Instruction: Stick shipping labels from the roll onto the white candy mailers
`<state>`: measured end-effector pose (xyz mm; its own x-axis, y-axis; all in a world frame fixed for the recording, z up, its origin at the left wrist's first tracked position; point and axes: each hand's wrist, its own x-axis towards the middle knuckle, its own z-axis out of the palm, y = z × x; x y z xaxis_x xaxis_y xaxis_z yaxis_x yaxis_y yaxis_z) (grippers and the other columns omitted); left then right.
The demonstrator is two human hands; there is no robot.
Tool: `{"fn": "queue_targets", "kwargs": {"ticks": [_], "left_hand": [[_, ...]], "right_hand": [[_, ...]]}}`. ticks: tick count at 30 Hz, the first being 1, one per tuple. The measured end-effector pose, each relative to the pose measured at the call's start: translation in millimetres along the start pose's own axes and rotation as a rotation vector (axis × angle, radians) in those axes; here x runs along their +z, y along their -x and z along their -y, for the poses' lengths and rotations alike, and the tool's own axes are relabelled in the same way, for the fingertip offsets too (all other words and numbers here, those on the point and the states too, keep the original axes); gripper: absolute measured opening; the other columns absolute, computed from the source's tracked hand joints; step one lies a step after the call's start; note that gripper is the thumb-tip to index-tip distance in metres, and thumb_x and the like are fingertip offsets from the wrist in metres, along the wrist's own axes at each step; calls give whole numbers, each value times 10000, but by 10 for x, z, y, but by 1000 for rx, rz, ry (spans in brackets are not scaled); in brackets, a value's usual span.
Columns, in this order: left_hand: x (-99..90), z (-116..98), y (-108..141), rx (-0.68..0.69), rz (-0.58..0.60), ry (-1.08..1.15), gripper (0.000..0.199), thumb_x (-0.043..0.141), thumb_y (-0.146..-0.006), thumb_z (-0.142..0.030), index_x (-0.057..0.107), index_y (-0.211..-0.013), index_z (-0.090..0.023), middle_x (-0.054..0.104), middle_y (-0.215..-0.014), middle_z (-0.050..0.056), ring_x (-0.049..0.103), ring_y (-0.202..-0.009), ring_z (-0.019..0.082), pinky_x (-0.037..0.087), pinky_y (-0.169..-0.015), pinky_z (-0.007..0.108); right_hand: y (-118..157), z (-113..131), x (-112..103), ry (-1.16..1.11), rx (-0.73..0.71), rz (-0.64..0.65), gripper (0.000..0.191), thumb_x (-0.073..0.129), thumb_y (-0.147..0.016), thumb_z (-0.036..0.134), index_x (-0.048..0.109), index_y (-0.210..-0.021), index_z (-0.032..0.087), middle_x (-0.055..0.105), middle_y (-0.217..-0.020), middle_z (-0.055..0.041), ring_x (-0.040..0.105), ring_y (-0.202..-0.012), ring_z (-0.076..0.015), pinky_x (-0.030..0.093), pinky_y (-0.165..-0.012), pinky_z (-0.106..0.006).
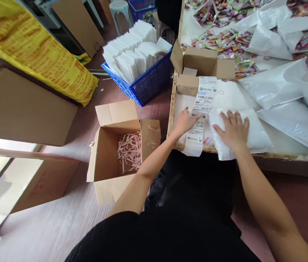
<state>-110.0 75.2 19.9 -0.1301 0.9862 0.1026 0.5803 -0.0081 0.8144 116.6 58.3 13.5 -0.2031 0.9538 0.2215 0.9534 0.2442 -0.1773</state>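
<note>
Right hand point(235, 131) spreads flat on the bag point(258, 136); left of it, left hand point(185, 123), loosely open, touches labels point(205, 97), both gripping nothing

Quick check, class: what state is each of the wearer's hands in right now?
Left hand: open, at the label strip; contact unclear.
Right hand: open, spread on the white package.

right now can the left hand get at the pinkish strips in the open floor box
Probably yes: the left hand is by the label strip, apparently holding nothing, and the cardboard box stands open, flaps outward, leaving the pinkish strips largely uncovered.
</note>
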Motion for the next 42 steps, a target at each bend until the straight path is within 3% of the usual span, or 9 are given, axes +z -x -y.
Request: {"fn": "queue_targets", "kwargs": {"ticks": [4, 8, 12, 21, 26, 30, 32, 35, 42], "left_hand": [[86, -97, -247, -71, 71, 30, 151, 692, -828, -260, 629, -840, -123, 690, -868, 116, 640, -915, 262, 471, -835, 368], [-214, -306, 142, -49, 57, 494, 277, 652, -858, -334, 549, -666, -162, 586, -641, 8, 548, -626, 135, 416, -605, 254], [-409, -587, 742, -78, 75, 863, 295, 750, -767, -396, 585, -710, -158, 623, -682, -2, 540, -597, 101, 425, -588, 231], [-349, -709, 1123, -665, 389, 1132, 299, 509, -967, -263, 690, -1048, -39, 760, -881, 175, 730, -953, 269, 569, -892, 378], [-175, -537, 1011, -660, 155, 1235, 427, 365, -1029, -255, 563, -1324, -18, 759, -1021, 195, 721, -1046, 277, 556, -962, 433], [-90, -307, 858, -598, -37, 1205, 447, 377, -1030, -260, 498, -1408, -55, 757, -1066, 176, 709, -1086, 262, 555, -971, 426], [-87, -218, 821, -571, -4, 1175, 441, 397, -1025, -271, 517, -1388, -50, 755, -1069, 183, 709, -1088, 264, 549, -982, 431], [-104, -130, 825, -565, 123, 1104, 407, 484, -996, -307, 605, -1277, -39, 757, -1037, 200, 721, -1049, 293, 550, -977, 465], [-52, 46, 879, -442, 152, 1031, 447, 735, -811, -486, 729, -999, -80, 771, -964, 178, 715, -1044, 335, 547, -975, 477]], "right_hand": [[-33, 35, 38, -50, 4, -65, 665, 372, -977, 573, 410, -1513, 181, 337, -1598, -145, 201, -1504, -357, 95, -1180, -660], [103, 117, -68, -421, -49, -200, 584, 422, -969, 507, 445, -1466, 201, 547, -1432, -150, 441, -1376, -322, 228, -1157, -636], [493, 455, -333, -828, -214, -222, 665, 601, -903, 462, 381, -1491, 245, 665, -1254, -109, 651, -1075, -252, 519, -946, -460], [943, 679, -574, -675, -539, -395, 199, 542, -938, 104, 692, -976, 228, 724, -862, -28, 659, -825, -188, 521, -794, -365], [1134, 504, -1148, -838, -457, -289, 154, 576, -926, 136, 661, -843, 235, 674, -873, -37, 629, -863, -200, 514, -762, -368], [711, 75, -1598, -1193, -249, -900, 40, 697, -847, 250, 669, -843, 221, 538, -682, 10, 541, -619, -152, 434, -595, -314], [322, -152, -1485, -1114, -87, -887, 199, 763, -785, 361, 662, -833, 196, 562, -728, -10, 526, -630, -144, 419, -602, -305], [-124, -329, -939, -732, 136, -297, 325, 648, -847, 433, 681, -925, 119, 617, -755, -92, 556, -691, -214, 480, -686, -400], [9, -108, 47, -132, -236, -132, 579, 405, -982, 421, 425, -1490, 143, 418, -1546, -158, 311, -1461, -309, 226, -1194, -545]]}}
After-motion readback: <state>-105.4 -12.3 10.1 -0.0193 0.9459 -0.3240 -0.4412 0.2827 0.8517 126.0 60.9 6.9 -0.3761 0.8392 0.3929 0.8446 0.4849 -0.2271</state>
